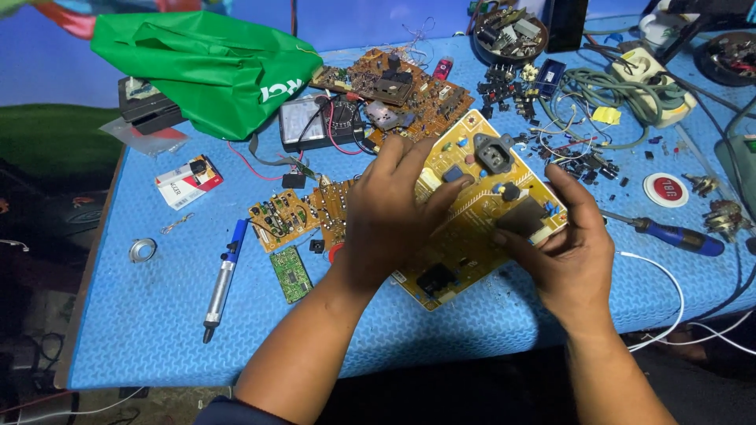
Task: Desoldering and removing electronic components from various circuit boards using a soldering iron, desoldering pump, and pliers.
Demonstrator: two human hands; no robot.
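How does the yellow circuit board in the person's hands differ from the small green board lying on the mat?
The yellow circuit board is far larger than the small green board. The yellow one is gripped by the left hand and right hand; the green one lies untouched on the blue mat. The yellow carries bulky parts, the green looks nearly flat. Both are rectangular.

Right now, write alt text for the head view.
Both hands, left hand and right hand, hold a yellow circuit board over a blue mat littered with smaller boards, a screwdriver and a green bag.
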